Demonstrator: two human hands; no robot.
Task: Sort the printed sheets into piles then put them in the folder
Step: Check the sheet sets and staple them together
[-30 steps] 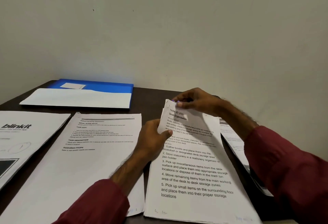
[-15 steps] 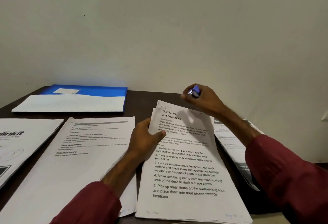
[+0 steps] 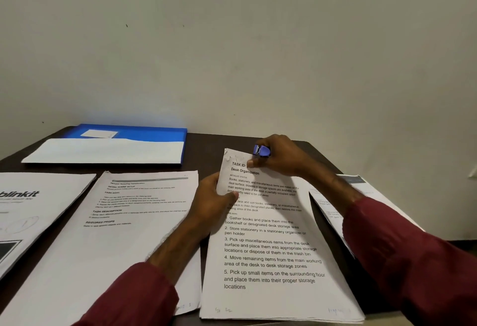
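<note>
right hand (image 3: 281,156), gripping a small blue stapler (image 3: 262,150) (I think), is coming back down onto the top edge of the white printed Desk Organization stack (image 3: 271,261) | left hand (image 3: 211,196) is gripping its left edge, stack lying by the dark table (image 3: 204,150) near edge | pile's getting fastened, blue plastic folder (image 3: 154,133) is waiting at the far-left corner

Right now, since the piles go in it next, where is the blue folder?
In the head view the blue folder lies back left by the wall, beyond the blinkit pile.

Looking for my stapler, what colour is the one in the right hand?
The stapler is blue and silver; head view.
</note>
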